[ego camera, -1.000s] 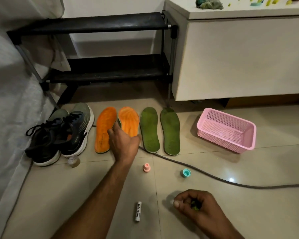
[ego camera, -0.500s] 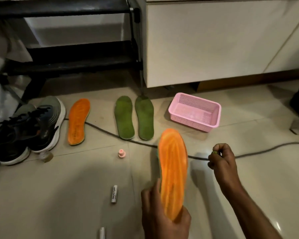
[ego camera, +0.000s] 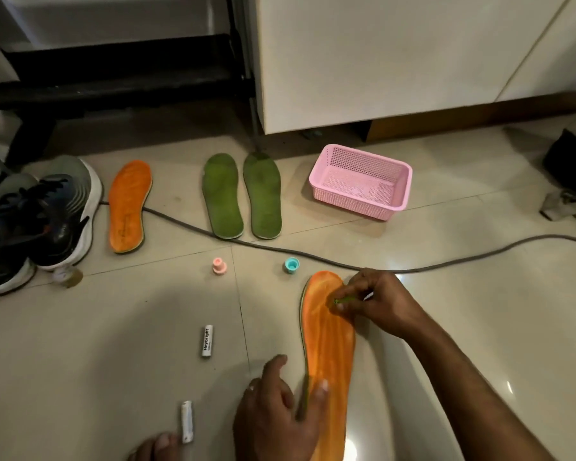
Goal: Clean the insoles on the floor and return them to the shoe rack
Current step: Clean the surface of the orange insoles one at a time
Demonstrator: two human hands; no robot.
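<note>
— While the near orange insole [ego camera: 330, 354] lies flat on the floor [ego camera: 80, 361], where are the hands?

— Left hand [ego camera: 276, 414] sits at its heel end, palm down, thumb [ego camera: 320, 394] pressed onto the orange face, the index finger stretched out on the tile beside it. Nothing is gripped; it only pins the insole.

— And the right?

— Right hand [ego camera: 379, 304] reaches in across the insole's toe end, wrist bent, fingers curled tight and pinching a small green thing [ego camera: 341, 301] against the surface (too small to say what it is).

— The other insoles?

— Beyond the near insole, across the grey cable [ego camera: 187, 224]: a green pair [ego camera: 241, 194] side by side, and a second orange insole [ego camera: 128, 206] further left, next to dark sneakers [ego camera: 37, 227]. None are on the rack [ego camera: 113, 78] behind them.

— Anything else close by?

— A teal cap [ego camera: 292, 264] just past the insole's toe, a pink cap [ego camera: 219, 265] left of that, a white tube [ego camera: 207, 341] left of the insole's middle, and a pink basket [ego camera: 361, 181] beyond, to the right.
</note>
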